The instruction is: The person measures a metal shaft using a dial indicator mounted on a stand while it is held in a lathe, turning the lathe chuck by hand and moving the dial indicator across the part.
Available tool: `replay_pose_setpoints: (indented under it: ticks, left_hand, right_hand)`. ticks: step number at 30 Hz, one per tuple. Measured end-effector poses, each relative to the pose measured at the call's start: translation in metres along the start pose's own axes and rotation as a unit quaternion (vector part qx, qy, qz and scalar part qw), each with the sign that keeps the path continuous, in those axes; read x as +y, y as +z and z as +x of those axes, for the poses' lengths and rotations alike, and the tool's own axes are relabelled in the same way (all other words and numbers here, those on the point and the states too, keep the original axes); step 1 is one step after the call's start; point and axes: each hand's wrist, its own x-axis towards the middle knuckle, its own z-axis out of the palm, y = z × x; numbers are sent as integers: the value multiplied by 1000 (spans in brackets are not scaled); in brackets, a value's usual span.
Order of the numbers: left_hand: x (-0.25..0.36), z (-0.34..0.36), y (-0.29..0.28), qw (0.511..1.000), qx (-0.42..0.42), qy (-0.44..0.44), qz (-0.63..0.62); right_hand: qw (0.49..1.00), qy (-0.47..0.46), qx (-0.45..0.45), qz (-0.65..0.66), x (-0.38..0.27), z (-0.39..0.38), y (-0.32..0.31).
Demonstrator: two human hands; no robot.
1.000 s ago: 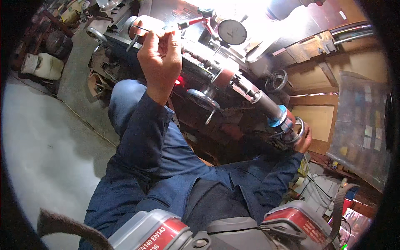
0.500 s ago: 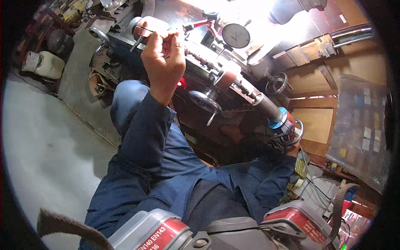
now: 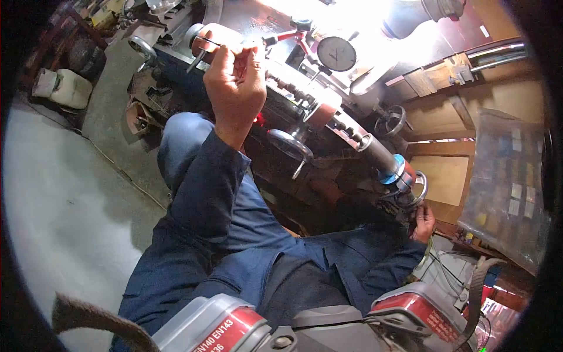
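Observation:
My left hand [image 3: 237, 97] is raised at the far left end of a long metal machine [image 3: 321, 114]. Its thumb and fingers are pinched together beside a thin dark rod [image 3: 208, 41]; what lies between the fingertips is too small to name. To its right, a round dial gauge [image 3: 336, 54] hangs on a red jointed arm [image 3: 287, 35]. At the machine's near right end, my right hand [image 3: 423, 223] has its fingers curled at the lower rim of a shiny handwheel [image 3: 422, 186]. A blue ring [image 3: 392, 170] encircles the shaft next to that wheel.
A second handwheel with a crank [image 3: 288, 144] sticks out towards my knees. Another handwheel [image 3: 390, 121] stands on the far side. A bright lamp [image 3: 407, 17] lights the back. A clear plastic sheet [image 3: 504, 182] hangs at right; a whitish canister [image 3: 71, 89] sits on the left.
My right hand has moved slightly down and right around the handwheel's rim. My left hand keeps its pinch; the whole view has shifted a little.

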Motion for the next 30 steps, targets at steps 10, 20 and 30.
replay_pose_setpoints:
  ticks: [10,20,30]
  left_hand:
    - [2,9,-7,993,18,71,94]
    - [-26,31,-2,973,-225,53,21]
    - [-12,43,-10,966,-244,65,55]
  right_hand:
    - [989,-14,148,-14,1,67,22]
    - [990,111,-42,71,6,50,27]
    - [988,-38,11,-151,-12,72,-10]
